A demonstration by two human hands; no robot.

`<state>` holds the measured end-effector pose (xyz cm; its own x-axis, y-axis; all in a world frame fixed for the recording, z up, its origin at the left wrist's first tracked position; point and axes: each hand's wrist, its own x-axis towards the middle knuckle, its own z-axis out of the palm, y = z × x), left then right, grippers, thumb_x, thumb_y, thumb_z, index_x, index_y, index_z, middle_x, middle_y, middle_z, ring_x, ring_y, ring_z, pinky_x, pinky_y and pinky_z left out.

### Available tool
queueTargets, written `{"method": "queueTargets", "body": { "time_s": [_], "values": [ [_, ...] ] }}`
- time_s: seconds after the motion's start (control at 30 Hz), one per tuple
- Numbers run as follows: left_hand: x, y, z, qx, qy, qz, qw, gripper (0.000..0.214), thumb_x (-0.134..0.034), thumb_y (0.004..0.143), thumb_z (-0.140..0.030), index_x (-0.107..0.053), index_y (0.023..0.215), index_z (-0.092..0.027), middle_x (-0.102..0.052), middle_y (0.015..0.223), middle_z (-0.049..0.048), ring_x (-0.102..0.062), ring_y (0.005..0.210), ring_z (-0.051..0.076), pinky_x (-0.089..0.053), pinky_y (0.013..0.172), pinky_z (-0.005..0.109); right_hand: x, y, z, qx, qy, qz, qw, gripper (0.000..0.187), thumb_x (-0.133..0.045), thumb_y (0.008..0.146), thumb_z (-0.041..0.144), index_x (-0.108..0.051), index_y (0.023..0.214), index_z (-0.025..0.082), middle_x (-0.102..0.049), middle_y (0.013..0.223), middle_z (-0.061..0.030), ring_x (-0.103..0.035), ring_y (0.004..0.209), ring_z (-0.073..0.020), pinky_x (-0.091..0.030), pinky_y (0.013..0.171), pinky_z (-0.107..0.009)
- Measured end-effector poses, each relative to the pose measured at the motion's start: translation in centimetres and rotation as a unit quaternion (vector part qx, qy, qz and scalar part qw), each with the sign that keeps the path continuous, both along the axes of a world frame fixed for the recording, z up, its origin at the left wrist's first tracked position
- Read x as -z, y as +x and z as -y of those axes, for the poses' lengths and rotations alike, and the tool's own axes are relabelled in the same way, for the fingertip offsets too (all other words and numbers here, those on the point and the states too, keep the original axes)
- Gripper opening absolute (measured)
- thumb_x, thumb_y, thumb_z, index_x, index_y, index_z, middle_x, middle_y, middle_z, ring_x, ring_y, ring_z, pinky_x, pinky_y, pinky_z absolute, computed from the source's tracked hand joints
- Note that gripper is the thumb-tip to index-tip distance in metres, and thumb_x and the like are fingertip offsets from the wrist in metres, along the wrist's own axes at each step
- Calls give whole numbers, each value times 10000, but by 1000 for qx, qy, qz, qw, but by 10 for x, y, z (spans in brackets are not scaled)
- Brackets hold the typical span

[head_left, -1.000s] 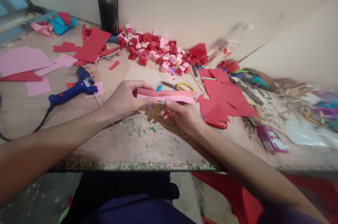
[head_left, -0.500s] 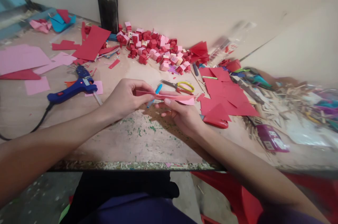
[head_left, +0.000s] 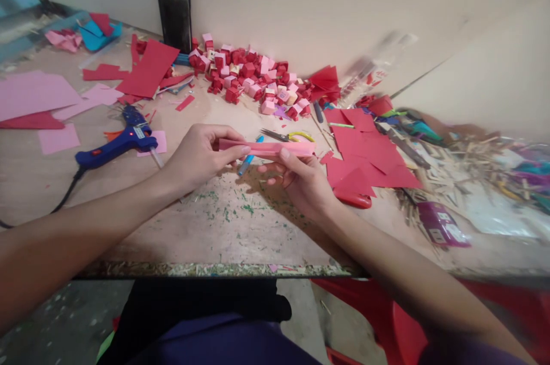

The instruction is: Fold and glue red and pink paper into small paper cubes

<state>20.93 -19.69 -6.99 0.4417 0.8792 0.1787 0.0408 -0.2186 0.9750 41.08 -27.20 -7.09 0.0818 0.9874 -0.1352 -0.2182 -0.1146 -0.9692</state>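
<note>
Between my two hands, above the table, I hold a long narrow folded strip of pink and red paper (head_left: 268, 149). My left hand (head_left: 210, 153) pinches its left end between thumb and fingers. My right hand (head_left: 303, 179) grips it nearer the right end, thumb on top and the other fingers curled beneath. Under the strip lies a blue pen (head_left: 250, 163), partly covered. Just beyond are scissors with yellow handles (head_left: 296, 136). A blue glue gun (head_left: 116, 144) with a small red light rests left of my left hand.
Small red and pink paper cubes (head_left: 253, 75) are heaped by the wall, beside a leaning phone (head_left: 173, 7). Red paper sheets (head_left: 365, 150) lie to the right, near a purple tape dispenser-like object (head_left: 442, 224) and scattered wooden sticks (head_left: 466, 167). Pink sheets (head_left: 36, 93) lie left.
The paper strip has tilted so its broad face now shows, where before it was seen nearly edge-on. Both hands have shifted only slightly, still holding it.
</note>
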Motion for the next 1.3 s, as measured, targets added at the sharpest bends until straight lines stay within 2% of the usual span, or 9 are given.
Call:
{"method": "queueTargets", "body": {
  "time_s": [0.33, 0.5, 0.63, 0.73, 0.87, 1.1, 1.3],
  "values": [
    [0, -2, -1, -14, -9, 9, 1000, 101, -782, 828, -281, -812, 848, -186, -757, 713, 32, -672, 610, 141, -499, 527, 231, -2, 3, -1, 1, 6, -27, 1000, 186, -890, 803, 379, -835, 903, 233, -839, 1058, -74, -796, 898, -218, -610, 578, -245],
    [1, -2, -2, -15, -10, 10, 1000, 114, -781, 838, -305, -808, 839, -194, -777, 749, 41, -681, 626, 144, -533, 558, 242, -1, 2, -1, 2, -4, -32, 999, 211, -911, 796, 383, -845, 904, 214, -839, 1123, -90, -807, 880, -210, -618, 570, -223],
    [3, -2, -4, -21, -4, 10, 1000, 101, -790, 835, -291, -803, 836, -191, -772, 743, 39, -692, 638, 148, -556, 586, 252, -2, 0, -1, 11, 6, -31, 999, 213, -934, 780, 369, -847, 899, 214, -847, 1064, -81, -813, 850, -209, -616, 555, -210],
    [4, -3, -6, -39, 7, 11, 999, 100, -808, 818, -287, -802, 832, -189, -766, 726, 36, -699, 631, 153, -563, 583, 259, -4, 1, -1, 22, 22, -32, 999, 222, -941, 766, 352, -845, 916, 219, -852, 1016, -74, -813, 821, -204, -610, 545, -207],
    [4, -5, -9, -63, 13, 29, 997, 123, -812, 818, -301, -798, 860, -186, -789, 784, 48, -749, 706, 184, -612, 642, 287, -7, 4, -2, 35, 29, -12, 999, 240, -909, 784, 375, -845, 909, 180, -851, 1062, -109, -806, 771, -181, -608, 551, -198],
    [5, -4, -10, -81, 34, 59, 994, 77, -784, 856, -274, -772, 841, -199, -784, 797, 39, -757, 715, 179, -643, 688, 298, -6, 4, -3, 45, 23, -24, 998, 62, -842, 795, 252, -827, 832, 205, -855, 993, -67, -800, 740, -172, -620, 559, -214],
    [5, -5, -11, -87, 40, 71, 993, 115, -798, 856, -293, -771, 845, -181, -782, 795, 40, -750, 694, 167, -634, 671, 282, -5, 6, -4, 40, 18, -44, 998, 57, -821, 789, 217, -821, 845, 206, -855, 1007, -68, -807, 746, -174, -621, 562, -218]
  ]
}}
